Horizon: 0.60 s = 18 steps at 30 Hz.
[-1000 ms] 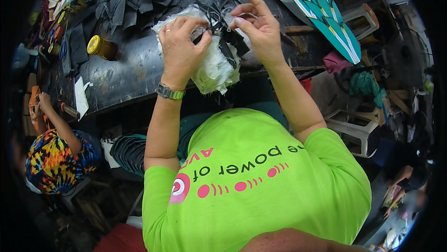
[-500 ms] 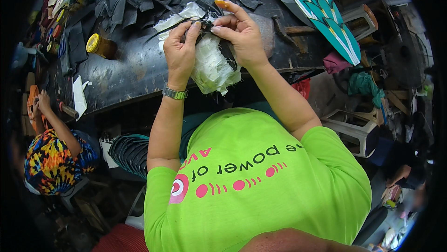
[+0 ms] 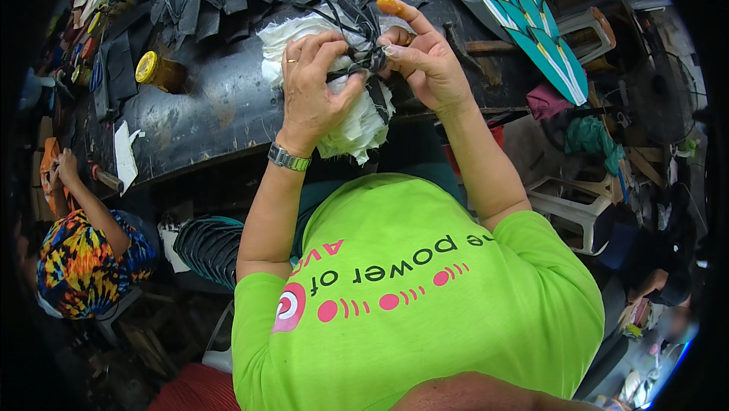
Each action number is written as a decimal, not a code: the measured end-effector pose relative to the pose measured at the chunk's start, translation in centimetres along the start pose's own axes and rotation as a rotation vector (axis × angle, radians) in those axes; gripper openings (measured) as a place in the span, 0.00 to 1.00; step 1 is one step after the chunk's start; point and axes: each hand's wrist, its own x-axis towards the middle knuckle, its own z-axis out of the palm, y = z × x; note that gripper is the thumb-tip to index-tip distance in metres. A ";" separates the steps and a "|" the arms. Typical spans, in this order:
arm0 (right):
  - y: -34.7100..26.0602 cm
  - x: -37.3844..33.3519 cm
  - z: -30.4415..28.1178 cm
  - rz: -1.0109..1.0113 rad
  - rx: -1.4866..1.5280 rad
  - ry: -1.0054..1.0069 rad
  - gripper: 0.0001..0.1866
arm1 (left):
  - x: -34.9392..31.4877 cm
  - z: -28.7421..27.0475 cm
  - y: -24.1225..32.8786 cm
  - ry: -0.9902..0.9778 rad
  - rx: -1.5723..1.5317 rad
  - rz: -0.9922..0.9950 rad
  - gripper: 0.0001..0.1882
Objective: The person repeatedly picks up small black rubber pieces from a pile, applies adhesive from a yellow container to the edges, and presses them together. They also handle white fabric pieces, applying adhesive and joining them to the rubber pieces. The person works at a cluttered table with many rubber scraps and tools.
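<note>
Left hand (image 3: 319,86) and right hand (image 3: 424,64) pinching black strips (image 3: 373,59) over white cloth (image 3: 355,132); jar (image 3: 162,73) standing left of cloth.

Dark, scuffed counter (image 3: 216,119) catching the light.
At right, a pale plastic stool (image 3: 585,216) stands nearer than a dark round fan (image 3: 659,98).

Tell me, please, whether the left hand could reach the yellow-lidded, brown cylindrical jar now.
Probably yes: mostly black tabletop shows between the left hand and the jar, though the fingers are at thin black strips.
</note>
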 end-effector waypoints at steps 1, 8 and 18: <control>-0.4 0.0 -0.2 0.032 -0.014 -0.076 0.33 | -0.1 0.0 0.0 -0.011 0.012 -0.014 0.17; -4.4 -0.3 -1.1 -0.167 0.150 -0.587 0.33 | -0.1 0.1 -0.5 -0.009 -0.028 -0.042 0.16; -3.4 -0.8 -2.2 -0.437 -1.111 0.217 0.29 | 0.0 0.0 0.8 0.137 -0.085 -0.050 0.11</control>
